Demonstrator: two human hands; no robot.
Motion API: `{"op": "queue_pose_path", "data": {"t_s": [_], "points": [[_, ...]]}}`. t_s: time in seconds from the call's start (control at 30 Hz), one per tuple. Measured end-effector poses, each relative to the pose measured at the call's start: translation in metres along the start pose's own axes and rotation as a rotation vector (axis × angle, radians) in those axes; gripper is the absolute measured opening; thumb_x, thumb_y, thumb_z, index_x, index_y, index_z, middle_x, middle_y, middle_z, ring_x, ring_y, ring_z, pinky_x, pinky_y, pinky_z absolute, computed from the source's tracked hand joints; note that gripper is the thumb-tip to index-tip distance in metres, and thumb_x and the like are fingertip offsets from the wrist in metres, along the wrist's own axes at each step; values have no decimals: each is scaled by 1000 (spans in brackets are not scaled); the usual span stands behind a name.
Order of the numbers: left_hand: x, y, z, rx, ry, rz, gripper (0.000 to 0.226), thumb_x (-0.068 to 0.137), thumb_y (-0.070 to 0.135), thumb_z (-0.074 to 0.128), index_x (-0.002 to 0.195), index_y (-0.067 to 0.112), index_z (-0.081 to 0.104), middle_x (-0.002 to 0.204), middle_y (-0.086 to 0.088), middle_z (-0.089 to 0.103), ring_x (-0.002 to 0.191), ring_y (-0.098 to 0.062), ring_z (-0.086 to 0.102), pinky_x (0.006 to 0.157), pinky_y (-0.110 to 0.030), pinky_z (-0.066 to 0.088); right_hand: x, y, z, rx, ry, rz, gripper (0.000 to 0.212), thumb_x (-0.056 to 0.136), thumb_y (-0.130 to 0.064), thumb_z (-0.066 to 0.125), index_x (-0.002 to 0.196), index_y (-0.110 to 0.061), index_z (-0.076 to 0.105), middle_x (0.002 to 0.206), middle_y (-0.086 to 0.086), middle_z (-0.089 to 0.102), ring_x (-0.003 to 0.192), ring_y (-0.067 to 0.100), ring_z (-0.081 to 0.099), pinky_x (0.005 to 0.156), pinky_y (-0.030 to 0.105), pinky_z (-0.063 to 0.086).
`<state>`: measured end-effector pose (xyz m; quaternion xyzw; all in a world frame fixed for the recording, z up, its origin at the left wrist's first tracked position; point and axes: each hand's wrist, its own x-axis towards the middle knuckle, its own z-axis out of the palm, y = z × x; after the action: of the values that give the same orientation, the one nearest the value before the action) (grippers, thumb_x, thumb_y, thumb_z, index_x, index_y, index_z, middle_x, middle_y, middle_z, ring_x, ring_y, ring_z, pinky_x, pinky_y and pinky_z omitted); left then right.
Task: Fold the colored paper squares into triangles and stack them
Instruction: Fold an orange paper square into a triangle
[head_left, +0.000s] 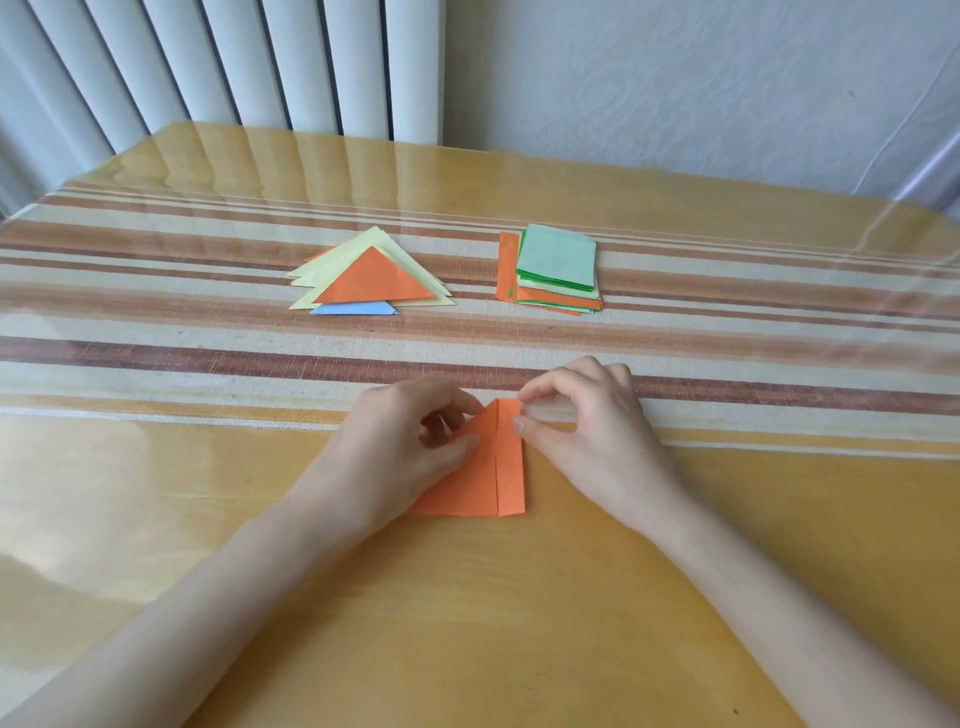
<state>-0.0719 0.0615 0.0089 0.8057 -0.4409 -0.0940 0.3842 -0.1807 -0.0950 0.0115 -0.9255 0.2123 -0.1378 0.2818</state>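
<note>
- Your left hand (395, 441) is curled onto the orange paper (483, 467), with the thumb lying across the folded flap and the fingers bent over its upper edge. It looks like a pinch.
- Your right hand (587, 421) grips the same sheet, nipping the far corner between forefinger and thumb. The other fingers are curled clear of it.
- The sheet lies flat on the surface (208, 493) between your two hands, partly folded, with a narrow strip showing along the side by your right hand.
- The paper is thin and light, so it will probably slide on this glossy surface. Keep one hand pressing it down while the other moves.
- It creases for good, so line up the corners before you flatten the fold.
- Hold it at the corners and edges, and run a fingertip along the fold.
- The triangle stack (371, 283) sits well beyond your left hand, and the square pile (556, 265) well beyond your right hand.
</note>
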Motion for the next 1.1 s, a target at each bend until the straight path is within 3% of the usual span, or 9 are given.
{"op": "queue_pose_path", "data": {"t_s": [0.13,0.3,0.4,0.63,0.83,1.03,1.1], "points": [[-2,-11,4,250,49,144,39,82,49,51,106,25,70,91,11,48,84,-12,49,75,-29,44,3,4,3,21,38,-1,15,82,-28,73,96,-24,69,100,-5,54,108,15,39,91,17,27],[-5,-10,1,400,28,245,38,88,48,42,109,32,70,93,4,50,83,-18,47,69,-38,49,4,5,9,40,99,-15,14,81,-27,74,93,-23,70,97,-6,55,106,15,40,91,19,28],[-5,-9,1,430,7,283,38,90,42,41,113,31,70,93,3,50,80,-20,50,67,-37,48,3,3,11,20,91,4,21,79,-30,74,98,-23,67,101,-8,52,108,12,38,92,17,26],[-5,-7,3,419,7,287,39,90,39,39,110,29,72,87,2,50,73,-20,50,62,-34,44,1,4,13,130,96,-19,17,78,-22,78,87,-29,65,94,-15,53,105,10,41,93,9,27],[-5,-9,3,398,5,280,39,90,39,41,111,28,72,87,1,51,75,-21,51,62,-36,47,2,4,11,169,50,-30,13,78,-17,77,83,-29,73,93,-14,57,103,7,41,94,10,27],[-5,-11,3,384,3,285,39,90,40,42,111,28,72,89,1,51,75,-21,52,63,-37,48,-2,6,13,120,121,-90,13,77,-16,78,88,-23,76,91,-8,58,100,12,44,92,16,33],[-5,-11,3,382,6,286,39,90,40,41,111,28,72,89,2,51,75,-21,51,63,-35,47,-2,7,13,86,141,-99,16,78,-19,78,94,-20,75,92,-7,58,101,13,44,92,12,32]]}}
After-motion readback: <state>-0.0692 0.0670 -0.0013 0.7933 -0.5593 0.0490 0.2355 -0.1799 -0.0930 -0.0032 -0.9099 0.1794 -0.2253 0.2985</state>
